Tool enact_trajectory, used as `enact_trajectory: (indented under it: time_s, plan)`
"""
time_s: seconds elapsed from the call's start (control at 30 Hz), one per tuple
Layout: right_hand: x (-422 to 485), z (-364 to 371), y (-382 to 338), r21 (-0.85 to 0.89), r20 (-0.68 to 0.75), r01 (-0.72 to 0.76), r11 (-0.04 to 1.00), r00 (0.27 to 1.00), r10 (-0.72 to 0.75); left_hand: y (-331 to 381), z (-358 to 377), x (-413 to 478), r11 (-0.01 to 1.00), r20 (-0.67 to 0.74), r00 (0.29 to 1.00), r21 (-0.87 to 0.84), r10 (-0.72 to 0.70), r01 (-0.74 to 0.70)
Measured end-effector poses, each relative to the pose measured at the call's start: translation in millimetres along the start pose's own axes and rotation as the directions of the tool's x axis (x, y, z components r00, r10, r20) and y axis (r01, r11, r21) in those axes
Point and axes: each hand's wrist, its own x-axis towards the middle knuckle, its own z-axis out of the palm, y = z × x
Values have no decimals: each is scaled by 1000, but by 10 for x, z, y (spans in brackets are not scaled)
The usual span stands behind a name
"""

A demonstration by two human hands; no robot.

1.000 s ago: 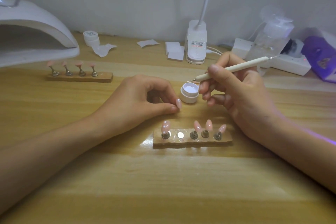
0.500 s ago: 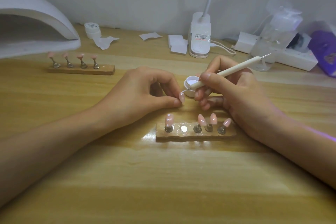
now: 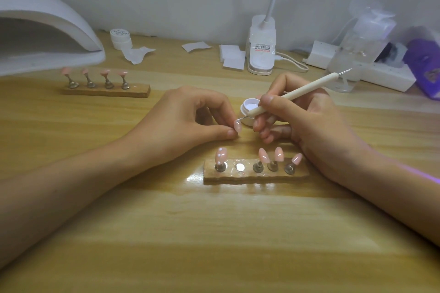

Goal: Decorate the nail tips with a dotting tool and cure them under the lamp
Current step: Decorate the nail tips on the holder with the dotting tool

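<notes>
Pale wooden table (image 3: 214,233) against a grey wall. At its middle, left hand (image 3: 185,121) pinching a pink nail tip (image 3: 237,126) between thumb and forefinger, other fingers curled in. Opposite, right hand (image 3: 309,121) clenched pen-fashion round a white dotting tool (image 3: 297,94), metal point touching the top of that tip, spare point aimed to two o'clock. Just behind the point, at one o'clock of the pinched tip, an open little pot (image 3: 248,107) of white gel, partly hidden by the right fingers. At six o'clock of both hands, a wooden stand (image 3: 256,175) lying crosswise: four pink tips on metal pegs, leftmost tip (image 3: 221,155) with white dots, then a bare shiny disc (image 3: 240,167) in the second place, then three plain tips. Well off at ten o'clock, a second stand (image 3: 107,90) with four pink tips, just in front of the white curing lamp (image 3: 47,31), mouth open to the table. At eleven o'clock near the wall, a closed white jar (image 3: 120,38) beside a crumpled wipe (image 3: 137,54). At twelve o'clock, flat white pads (image 3: 232,56) and the base of a desk light (image 3: 262,54), cable leading right. At two o'clock, a white power strip (image 3: 385,74), a clear pump bottle (image 3: 364,38) and a purple packet (image 3: 426,66), blurred.
</notes>
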Motion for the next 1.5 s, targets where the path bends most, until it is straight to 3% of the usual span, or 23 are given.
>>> enact_trajectory:
  time_s: [0.63, 1.5]
  plan:
    - [-9, 0, -30, 68, -18, 87, 994, 996, -86, -5, -3, 3, 1000, 8, 1000, -2, -5, 5]
    - [0, 7, -17, -17, 14, 10, 1000, 1000, -10, 18, -3, 2, 1000, -3, 1000, 8, -11, 11]
